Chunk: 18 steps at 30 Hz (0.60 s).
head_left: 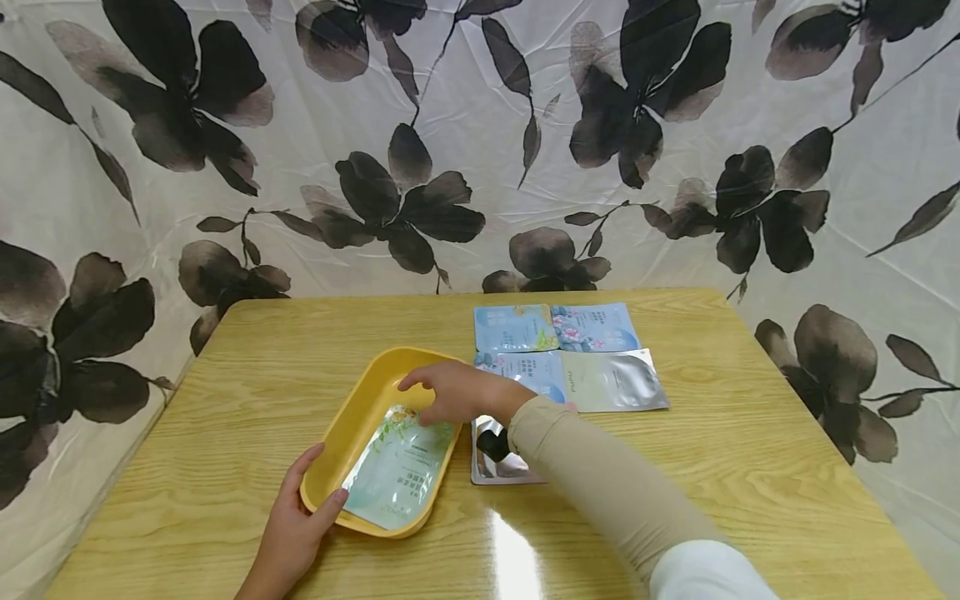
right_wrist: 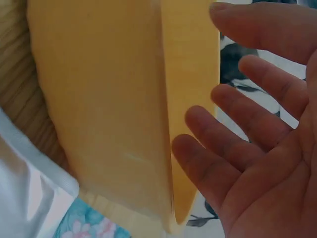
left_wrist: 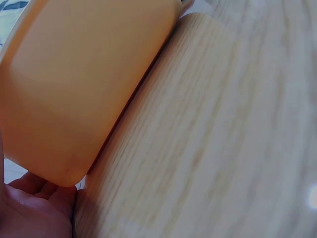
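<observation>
A yellow plastic tray stands at a slant on the table, and a pale green face mask packet lies flat in its near part. My left hand grips the tray's near left corner, thumb over the rim; the left wrist view shows its fingers against the tray's outside wall. Over the tray's far right part hovers my right hand, holding nothing. In the right wrist view its fingers are spread and loosely bent beside the tray rim.
Right of the tray lie several packets: a blue one with yellow-green print, a blue floral one, another blue one, a pale green and silver one. A silver packet is partly hidden under my right wrist. Behind hangs a floral cloth.
</observation>
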Each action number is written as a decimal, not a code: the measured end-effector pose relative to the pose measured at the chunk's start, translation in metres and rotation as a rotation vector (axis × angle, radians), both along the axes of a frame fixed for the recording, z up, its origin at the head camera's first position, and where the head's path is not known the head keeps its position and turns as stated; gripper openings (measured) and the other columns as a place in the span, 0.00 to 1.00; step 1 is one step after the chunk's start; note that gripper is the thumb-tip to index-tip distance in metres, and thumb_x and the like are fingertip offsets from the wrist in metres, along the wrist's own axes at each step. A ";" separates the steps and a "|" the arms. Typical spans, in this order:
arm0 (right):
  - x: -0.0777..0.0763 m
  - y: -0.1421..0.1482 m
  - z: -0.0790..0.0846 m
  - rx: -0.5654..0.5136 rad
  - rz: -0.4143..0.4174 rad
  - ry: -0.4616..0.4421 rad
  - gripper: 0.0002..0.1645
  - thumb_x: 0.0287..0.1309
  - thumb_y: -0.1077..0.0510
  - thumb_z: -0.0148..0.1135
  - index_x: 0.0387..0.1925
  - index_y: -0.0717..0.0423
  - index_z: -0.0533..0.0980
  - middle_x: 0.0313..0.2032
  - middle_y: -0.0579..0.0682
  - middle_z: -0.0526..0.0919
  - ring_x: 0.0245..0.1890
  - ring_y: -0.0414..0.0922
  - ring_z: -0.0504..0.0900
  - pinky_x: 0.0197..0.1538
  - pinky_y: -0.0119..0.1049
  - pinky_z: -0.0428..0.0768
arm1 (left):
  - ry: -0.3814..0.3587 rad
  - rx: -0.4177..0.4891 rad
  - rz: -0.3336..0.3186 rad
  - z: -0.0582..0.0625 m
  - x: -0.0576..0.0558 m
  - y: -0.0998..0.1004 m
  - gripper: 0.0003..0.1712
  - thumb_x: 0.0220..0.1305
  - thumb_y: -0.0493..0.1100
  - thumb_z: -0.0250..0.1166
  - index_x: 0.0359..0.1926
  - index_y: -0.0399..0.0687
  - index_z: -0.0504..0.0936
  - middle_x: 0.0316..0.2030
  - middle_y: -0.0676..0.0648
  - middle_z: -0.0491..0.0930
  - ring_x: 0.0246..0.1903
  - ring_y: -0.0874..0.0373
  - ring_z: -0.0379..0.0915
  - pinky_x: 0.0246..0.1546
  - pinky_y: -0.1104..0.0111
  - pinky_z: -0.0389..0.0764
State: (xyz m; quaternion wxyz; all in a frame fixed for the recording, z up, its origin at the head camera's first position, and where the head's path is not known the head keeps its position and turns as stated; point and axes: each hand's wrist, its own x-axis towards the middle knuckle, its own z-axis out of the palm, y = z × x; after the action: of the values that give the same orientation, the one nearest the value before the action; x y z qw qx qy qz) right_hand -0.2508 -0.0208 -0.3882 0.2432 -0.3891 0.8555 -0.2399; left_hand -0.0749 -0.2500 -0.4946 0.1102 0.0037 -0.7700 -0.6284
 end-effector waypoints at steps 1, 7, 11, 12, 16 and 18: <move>-0.001 -0.003 0.000 0.011 0.002 -0.004 0.33 0.64 0.56 0.67 0.69 0.47 0.70 0.68 0.47 0.71 0.64 0.49 0.72 0.60 0.38 0.73 | 0.000 -0.003 0.001 0.000 0.000 0.000 0.37 0.67 0.26 0.61 0.72 0.34 0.55 0.56 0.25 0.64 0.43 0.64 0.74 0.35 0.76 0.80; -0.002 -0.015 -0.005 0.092 0.002 0.013 0.33 0.60 0.57 0.70 0.67 0.46 0.73 0.63 0.46 0.76 0.57 0.43 0.75 0.54 0.32 0.74 | 0.007 0.008 0.001 0.001 0.001 0.002 0.37 0.67 0.26 0.61 0.72 0.33 0.54 0.58 0.24 0.63 0.47 0.69 0.72 0.42 0.79 0.78; -0.001 -0.022 -0.009 0.156 0.012 0.037 0.34 0.59 0.55 0.71 0.67 0.44 0.73 0.62 0.46 0.76 0.57 0.41 0.74 0.55 0.32 0.73 | 0.014 0.025 -0.002 0.000 0.001 0.002 0.37 0.66 0.25 0.61 0.72 0.32 0.54 0.59 0.24 0.62 0.48 0.70 0.72 0.43 0.80 0.77; -0.001 -0.024 -0.010 0.167 0.014 0.038 0.35 0.59 0.55 0.72 0.67 0.44 0.73 0.63 0.46 0.76 0.57 0.41 0.74 0.55 0.32 0.73 | 0.015 0.024 -0.002 0.000 0.001 0.002 0.37 0.67 0.25 0.61 0.72 0.32 0.54 0.59 0.24 0.62 0.48 0.70 0.72 0.43 0.80 0.77; 0.000 -0.028 -0.013 0.197 0.012 0.034 0.36 0.59 0.55 0.72 0.69 0.44 0.71 0.63 0.46 0.76 0.52 0.39 0.74 0.51 0.31 0.73 | 0.018 0.034 -0.005 0.000 0.000 0.002 0.37 0.66 0.25 0.60 0.71 0.32 0.54 0.59 0.25 0.61 0.48 0.70 0.72 0.44 0.79 0.77; 0.000 -0.030 -0.015 0.204 0.008 0.027 0.38 0.59 0.56 0.72 0.70 0.43 0.70 0.64 0.46 0.75 0.49 0.39 0.73 0.48 0.31 0.73 | 0.018 0.038 -0.006 0.000 0.000 0.003 0.37 0.66 0.25 0.60 0.71 0.32 0.54 0.59 0.26 0.61 0.48 0.70 0.72 0.44 0.79 0.77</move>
State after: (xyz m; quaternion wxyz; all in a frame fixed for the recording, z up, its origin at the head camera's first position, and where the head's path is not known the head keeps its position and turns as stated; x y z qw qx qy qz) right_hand -0.2507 -0.0503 -0.4029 0.2710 -0.3689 0.8771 -0.1452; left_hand -0.0747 -0.2475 -0.4942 0.1151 -0.0019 -0.7569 -0.6433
